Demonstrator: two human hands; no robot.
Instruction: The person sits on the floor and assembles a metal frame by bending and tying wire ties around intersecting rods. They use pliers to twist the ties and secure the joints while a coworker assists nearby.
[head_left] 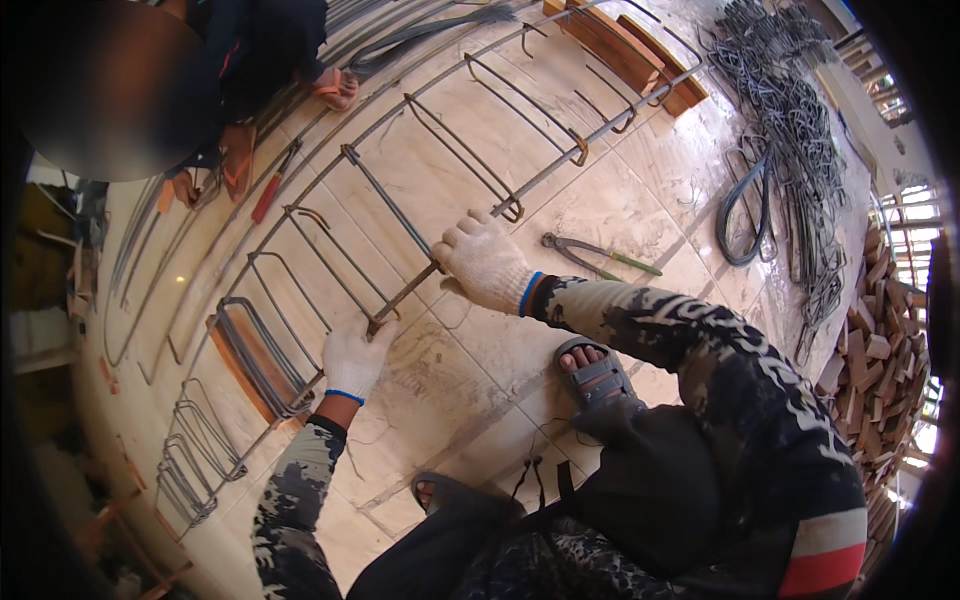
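A long steel rebar (550, 176) runs diagonally in front of me, with bent rectangular stirrups (440, 140) hung along it and along a parallel bar farther off. My right hand (487, 262), in a white knitted glove, is closed around the near rebar between two stirrups. Lower left, my gloved left hand (358, 362) is closed at the joint where a stirrup (345, 262) meets that bar; its fingertips are partly hidden. To the right of my right hand, pincers (600, 257) with green handles lie on the tiles.
Wooden blocks (610, 45) support the cage at the far end, and another block (245, 372) at the left. A person (225, 110) crouches at the far left beside a red-handled tool (268, 198). Tangled wire (790, 160) and a scrap-wood pile (872, 365) lie right.
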